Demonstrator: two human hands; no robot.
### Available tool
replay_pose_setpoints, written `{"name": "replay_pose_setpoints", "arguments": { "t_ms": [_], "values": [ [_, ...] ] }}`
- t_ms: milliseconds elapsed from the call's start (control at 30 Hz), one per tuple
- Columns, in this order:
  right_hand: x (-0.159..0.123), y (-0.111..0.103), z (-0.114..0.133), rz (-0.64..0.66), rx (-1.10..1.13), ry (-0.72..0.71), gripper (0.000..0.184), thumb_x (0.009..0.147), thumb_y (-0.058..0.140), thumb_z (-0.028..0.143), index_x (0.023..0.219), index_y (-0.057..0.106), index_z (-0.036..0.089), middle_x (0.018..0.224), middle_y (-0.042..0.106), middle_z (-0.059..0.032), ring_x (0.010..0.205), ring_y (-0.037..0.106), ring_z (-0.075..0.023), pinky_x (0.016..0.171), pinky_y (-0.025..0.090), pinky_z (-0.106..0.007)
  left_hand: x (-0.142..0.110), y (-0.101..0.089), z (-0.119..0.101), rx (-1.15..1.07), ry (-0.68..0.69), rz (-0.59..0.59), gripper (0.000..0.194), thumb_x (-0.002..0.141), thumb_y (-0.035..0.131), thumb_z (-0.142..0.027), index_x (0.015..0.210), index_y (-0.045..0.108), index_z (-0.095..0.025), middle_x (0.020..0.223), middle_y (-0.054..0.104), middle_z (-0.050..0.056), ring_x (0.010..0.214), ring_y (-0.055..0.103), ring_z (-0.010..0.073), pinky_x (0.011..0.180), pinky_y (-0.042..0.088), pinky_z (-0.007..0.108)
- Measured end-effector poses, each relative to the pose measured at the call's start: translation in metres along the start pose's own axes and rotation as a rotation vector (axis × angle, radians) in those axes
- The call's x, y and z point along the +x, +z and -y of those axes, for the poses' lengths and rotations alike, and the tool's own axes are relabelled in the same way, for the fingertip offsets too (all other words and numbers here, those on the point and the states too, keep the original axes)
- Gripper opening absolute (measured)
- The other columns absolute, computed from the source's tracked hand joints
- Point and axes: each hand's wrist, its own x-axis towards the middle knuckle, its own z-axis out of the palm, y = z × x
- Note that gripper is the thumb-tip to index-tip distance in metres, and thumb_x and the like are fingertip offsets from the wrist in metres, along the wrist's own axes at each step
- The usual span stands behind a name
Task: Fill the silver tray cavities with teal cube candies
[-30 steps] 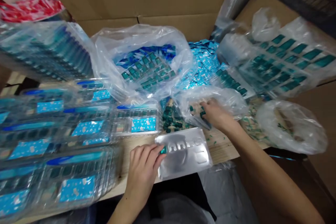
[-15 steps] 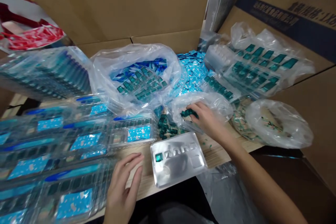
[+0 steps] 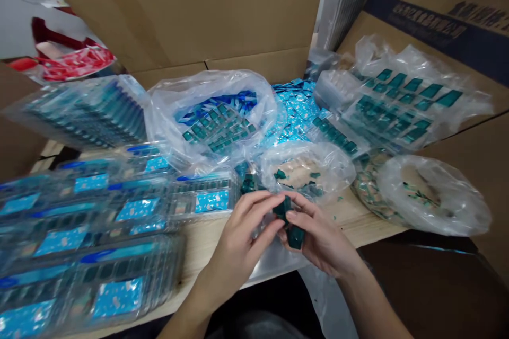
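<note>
Several glossy dark green pieces (image 3: 295, 236) are between my two hands, above the table's front part. My right hand (image 3: 322, 235) is closed around most of them. The fingertips of my left hand (image 3: 242, 230) pinch the piece at the upper end; whether it is still joined to the others I cannot tell. Beneath the hands lies a clear plastic tray (image 3: 267, 267), mostly hidden by them. Just beyond, an opened plastic bag (image 3: 338, 169) holds loose green pieces, and more green pieces (image 3: 249, 184) lie to its left.
Stacked clear packs (image 3: 119, 296) with blue sachets cover the left side. A large bag (image 3: 159, 111) of blue and green items stands behind, beside a heap of blue sachets (image 3: 296, 111). At right are another open bag (image 3: 457, 196) and cardboard (image 3: 437, 10).
My right hand has come back from the bag with green pieces in it. My left hand has moved right and up to meet it over the tray, gripping the upper piece.
</note>
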Motion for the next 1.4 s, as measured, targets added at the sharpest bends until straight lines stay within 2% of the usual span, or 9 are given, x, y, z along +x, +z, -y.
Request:
{"name": "replay_pose_setpoints", "arguments": {
  "t_ms": [133,233,433,533,767,900,1033,1200,1400],
  "values": [
    [-0.001,-0.001,-0.003,0.014,-0.042,0.005,0.033,0.070,0.085,0.033,0.097,0.069,0.022,0.077,0.062,0.0039,0.060,0.057,-0.0053,0.050,0.041,-0.015,-0.006,-0.004,0.004,-0.123,-0.086,-0.012,0.016,0.093,0.060,-0.015,0.106,0.058,-0.024,0.105,0.060,0.002,0.084,0.062,0.0104,0.078,0.053,0.020],
    [0.000,-0.002,-0.008,0.030,-0.040,0.002,0.033,0.070,0.085,0.034,0.097,0.069,0.023,0.077,0.060,0.0044,0.059,0.055,-0.0055,0.051,0.040,-0.017,-0.012,-0.003,0.009,-0.179,-0.123,0.009,0.011,0.092,0.057,-0.011,0.094,0.056,-0.023,0.111,0.060,0.005,0.103,0.061,0.0167,0.085,0.052,0.026],
    [-0.001,-0.006,-0.011,0.039,-0.297,-0.064,0.032,0.073,0.081,0.034,0.100,0.069,0.022,0.090,0.064,0.0000,0.067,0.053,-0.0088,0.057,0.040,-0.021,-0.019,-0.010,0.016,-0.272,-0.145,0.102,0.025,0.093,0.057,-0.012,0.113,0.056,-0.026,0.108,0.058,0.005,0.090,0.060,0.0139,0.082,0.052,0.026],
    [-0.002,-0.007,-0.013,0.059,-0.363,-0.066,0.030,0.076,0.077,0.033,0.102,0.070,0.022,0.093,0.065,-0.0013,0.069,0.052,-0.0091,0.059,0.041,-0.022,-0.023,-0.014,0.017,-0.234,-0.152,0.162,0.025,0.091,0.058,-0.010,0.109,0.058,-0.027,0.108,0.054,0.004,0.094,0.057,0.0140,0.083,0.050,0.024],
    [-0.006,0.001,-0.022,-0.010,-0.370,-0.159,0.020,0.072,0.074,0.023,0.091,0.067,0.024,0.079,0.060,0.0023,0.062,0.048,-0.0096,0.055,0.039,-0.022,-0.035,-0.011,0.014,-0.352,-0.200,0.033,0.026,0.089,0.056,-0.005,0.103,0.055,-0.026,0.101,0.056,0.002,0.098,0.057,0.0122,0.088,0.048,0.022],
    [-0.005,-0.001,-0.025,0.068,-0.279,-0.090,0.018,0.073,0.076,0.029,0.087,0.066,0.022,0.070,0.057,0.0038,0.054,0.045,-0.0078,0.049,0.034,-0.021,-0.033,-0.012,0.013,-0.651,-0.322,0.067,0.008,0.091,0.063,-0.024,0.088,0.056,-0.023,0.091,0.056,0.002,0.081,0.060,0.0119,0.070,0.054,0.021],
    [-0.008,-0.017,-0.023,0.126,-0.059,0.024,0.022,0.070,0.078,0.034,0.081,0.064,0.021,0.058,0.052,0.0058,0.046,0.040,-0.0062,0.043,0.026,-0.019,-0.028,-0.018,0.016,-0.979,-0.547,0.004,0.039,0.081,0.072,-0.048,0.074,0.044,-0.022,0.072,0.048,-0.003,0.052,0.047,0.0070,0.047,0.047,0.020],
    [-0.018,-0.039,-0.014,-0.122,-0.033,-0.008,0.024,0.065,0.080,0.035,0.080,0.064,0.024,0.056,0.045,0.0054,0.046,0.034,-0.0079,0.041,0.022,-0.021,-0.036,-0.028,0.027,-0.820,-0.593,-0.152,0.046,0.073,0.078,-0.055,0.072,0.048,-0.020,0.079,0.056,0.000,0.057,0.057,0.0098,0.055,0.053,0.026],
    [-0.023,-0.047,-0.018,-0.258,-0.002,0.007,0.026,0.061,0.080,0.033,0.079,0.063,0.025,0.062,0.047,0.0040,0.046,0.031,-0.0079,0.041,0.020,-0.022,-0.058,-0.029,0.037,-0.489,-0.485,-0.164,0.013,0.085,0.072,-0.029,0.093,0.064,-0.023,0.099,0.067,0.003,0.089,0.067,0.0148,0.078,0.055,0.026]
  ]
}}
